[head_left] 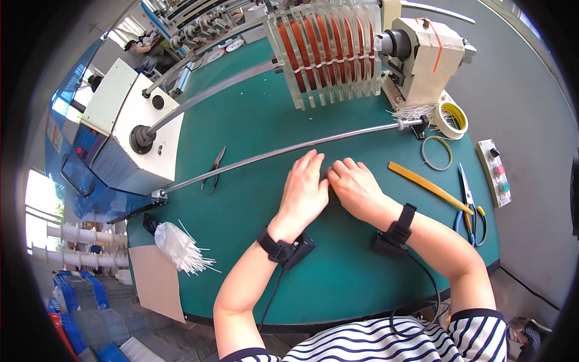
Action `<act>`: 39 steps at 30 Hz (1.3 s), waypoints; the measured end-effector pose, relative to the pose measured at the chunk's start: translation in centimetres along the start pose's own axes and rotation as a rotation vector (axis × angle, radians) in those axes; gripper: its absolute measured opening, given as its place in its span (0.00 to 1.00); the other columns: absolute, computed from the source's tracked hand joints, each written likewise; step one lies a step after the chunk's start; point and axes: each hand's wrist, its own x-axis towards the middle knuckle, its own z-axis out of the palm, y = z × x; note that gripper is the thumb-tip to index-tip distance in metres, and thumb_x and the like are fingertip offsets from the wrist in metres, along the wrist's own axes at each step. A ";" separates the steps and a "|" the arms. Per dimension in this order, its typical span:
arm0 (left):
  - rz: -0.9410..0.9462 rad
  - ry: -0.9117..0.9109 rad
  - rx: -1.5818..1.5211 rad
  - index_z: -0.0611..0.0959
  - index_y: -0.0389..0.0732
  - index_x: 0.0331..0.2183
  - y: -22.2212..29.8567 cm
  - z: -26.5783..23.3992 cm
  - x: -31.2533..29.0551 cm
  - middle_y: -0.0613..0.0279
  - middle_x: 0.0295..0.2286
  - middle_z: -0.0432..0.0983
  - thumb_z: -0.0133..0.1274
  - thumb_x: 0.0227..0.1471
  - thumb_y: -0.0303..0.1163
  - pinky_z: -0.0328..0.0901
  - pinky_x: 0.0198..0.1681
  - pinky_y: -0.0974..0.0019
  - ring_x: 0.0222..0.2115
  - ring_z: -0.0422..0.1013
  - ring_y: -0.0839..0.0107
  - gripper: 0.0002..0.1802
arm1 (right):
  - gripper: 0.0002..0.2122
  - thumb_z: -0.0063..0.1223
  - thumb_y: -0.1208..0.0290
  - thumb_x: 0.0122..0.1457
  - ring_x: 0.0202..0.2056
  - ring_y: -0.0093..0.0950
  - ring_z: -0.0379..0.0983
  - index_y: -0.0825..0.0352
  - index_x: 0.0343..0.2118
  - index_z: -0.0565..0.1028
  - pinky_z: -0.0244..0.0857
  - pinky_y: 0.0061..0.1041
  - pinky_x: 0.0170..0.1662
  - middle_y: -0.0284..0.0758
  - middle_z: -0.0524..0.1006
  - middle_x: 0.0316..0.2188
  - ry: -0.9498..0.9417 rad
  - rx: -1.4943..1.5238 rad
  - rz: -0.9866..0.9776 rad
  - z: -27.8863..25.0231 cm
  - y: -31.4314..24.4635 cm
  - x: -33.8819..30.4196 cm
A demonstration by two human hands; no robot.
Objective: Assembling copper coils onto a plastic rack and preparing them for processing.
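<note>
Near the middle of the green tabletop, just below a thin metal rod (289, 148), my two hands rest side by side. My left hand (306, 193) lies with its fingers stretched out toward the rod. Close beside it, my right hand (359, 190) has its fingers loosely bent and apart, the tips partly hidden. The thumb sides nearly touch, and I see nothing held in either hand. Beyond the rod hangs a winding former (325, 54) of clear plates with red-brown coils tied by white bands. A pair of nippers (216, 169) lies left of my hands.
A winding machine (120, 130) stands left, its shaft reaching back. Below it sits a bag of white ties (178, 244) beside cardboard (155, 280). To the right lie a yellow strip (428, 186), scissors (465, 187), tape rolls (459, 123) and a button box (494, 172).
</note>
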 end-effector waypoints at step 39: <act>-0.111 0.466 -0.002 0.73 0.35 0.45 -4.8 2.9 10.7 0.47 0.32 0.74 0.45 0.55 0.29 0.64 0.34 0.58 0.30 0.71 0.51 0.15 | 0.10 0.51 0.65 0.56 0.15 0.18 0.59 0.68 0.26 0.70 0.55 0.19 0.18 0.28 0.65 0.14 0.232 1.813 0.940 -9.3 11.9 9.3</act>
